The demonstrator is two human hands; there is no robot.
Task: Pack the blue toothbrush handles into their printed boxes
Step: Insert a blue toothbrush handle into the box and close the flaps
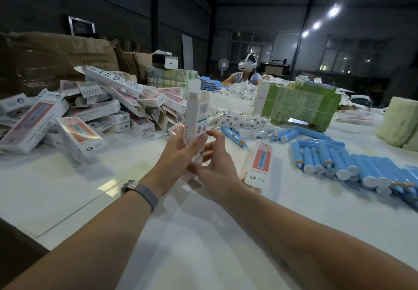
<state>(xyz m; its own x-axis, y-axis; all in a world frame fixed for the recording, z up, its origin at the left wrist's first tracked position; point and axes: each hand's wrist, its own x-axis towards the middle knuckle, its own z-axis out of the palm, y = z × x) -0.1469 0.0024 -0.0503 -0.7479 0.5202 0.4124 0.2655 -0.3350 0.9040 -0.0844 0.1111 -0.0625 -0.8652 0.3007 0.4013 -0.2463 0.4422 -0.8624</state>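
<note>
My left hand grips a printed white box near its lower end and holds it upright above the table, top flap standing open. My right hand is right beside the box's bottom end, fingers loosely curled, and I cannot tell whether they hold anything. A flat printed box lies on the white table just right of my hands. Several blue toothbrush handles lie in a heap at the right. One more blue handle lies alone behind my hands.
A big pile of printed boxes fills the left of the table. Green-wrapped bundles and clear packets sit behind. Brown cartons stand at the back left. Another person sits at the far end.
</note>
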